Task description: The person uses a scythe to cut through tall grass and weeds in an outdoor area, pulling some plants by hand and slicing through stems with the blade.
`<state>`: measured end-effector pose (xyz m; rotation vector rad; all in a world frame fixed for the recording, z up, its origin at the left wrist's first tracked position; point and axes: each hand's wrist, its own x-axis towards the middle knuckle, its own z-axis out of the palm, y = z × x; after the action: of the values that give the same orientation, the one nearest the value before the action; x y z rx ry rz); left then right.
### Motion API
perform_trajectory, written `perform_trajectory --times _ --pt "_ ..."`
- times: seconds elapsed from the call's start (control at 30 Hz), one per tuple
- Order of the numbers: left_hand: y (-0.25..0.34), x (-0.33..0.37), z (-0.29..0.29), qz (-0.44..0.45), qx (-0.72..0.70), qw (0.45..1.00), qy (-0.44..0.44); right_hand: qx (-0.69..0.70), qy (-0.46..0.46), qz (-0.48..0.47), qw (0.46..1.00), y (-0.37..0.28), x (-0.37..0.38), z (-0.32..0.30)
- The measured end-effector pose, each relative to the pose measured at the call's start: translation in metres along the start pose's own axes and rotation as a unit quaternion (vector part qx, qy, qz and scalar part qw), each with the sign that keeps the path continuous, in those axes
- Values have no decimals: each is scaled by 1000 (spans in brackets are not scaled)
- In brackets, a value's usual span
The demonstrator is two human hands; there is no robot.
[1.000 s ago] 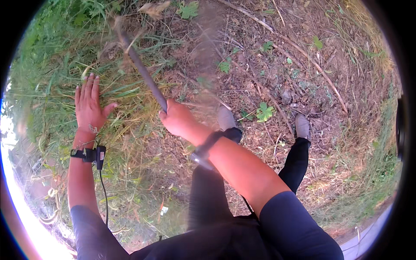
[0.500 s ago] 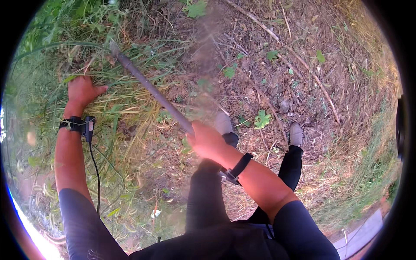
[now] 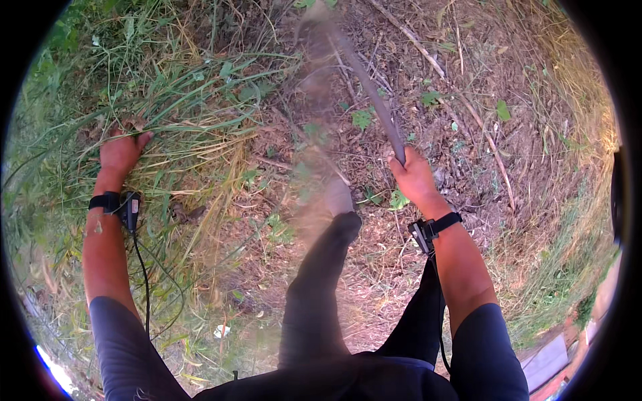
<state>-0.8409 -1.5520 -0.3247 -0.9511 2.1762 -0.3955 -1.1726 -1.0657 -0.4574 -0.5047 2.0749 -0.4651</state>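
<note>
At the left, my left hand (image 3: 120, 155) is closed around a bunch of long grass (image 3: 190, 137), its thumb showing on the right side. The grass stems spread from the fist to the right, green mixed with yellow. My right hand (image 3: 416, 179) grips the lower end of a long-handled sickle (image 3: 376, 100). Its brown wooden handle slants up and to the left, away from the grass. The sickle's head, near the upper edge, is blurred and hard to make out. Both wrists carry black straps with small devices.
Dry leaf litter (image 3: 481, 164) covers the ground in the middle and right, with a long thin stick (image 3: 491, 134) lying across it. Taller grass (image 3: 555, 267) grows at the right. My shoe (image 3: 338, 197) stands near the middle. A pale board (image 3: 545, 364) lies at lower right.
My right hand has swung to the right with the sickle, carrying its head from above the left hand's grass to the top middle. My left hand has shifted slightly down and left, still closed.
</note>
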Motion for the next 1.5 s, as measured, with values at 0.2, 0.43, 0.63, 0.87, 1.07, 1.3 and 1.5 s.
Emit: perform_trajectory --times 0.2,0.43,0.63,0.87,1.07,1.3,1.5 --pt "-12 -2 31 66 37 994 79 -34 30 -52 998 -6 63 18" --pt "-31 11 75 61 13 990 129 -130 11 -50 990 48 104 24" --pt "-28 2 99 58 -69 994 56 -94 24 -40 994 80 59 63" --pt "-12 -10 71 62 -168 982 65 -5 83 -94 992 -38 138 40" --pt "-12 -1 81 49 -174 983 42 -103 26 -47 993 177 11 35" --pt "2 -22 85 9 -171 984 39 -66 25 42 997 123 -31 6" --pt "8 -37 105 18 -200 979 45 150 -40 67 986 -14 76 47"
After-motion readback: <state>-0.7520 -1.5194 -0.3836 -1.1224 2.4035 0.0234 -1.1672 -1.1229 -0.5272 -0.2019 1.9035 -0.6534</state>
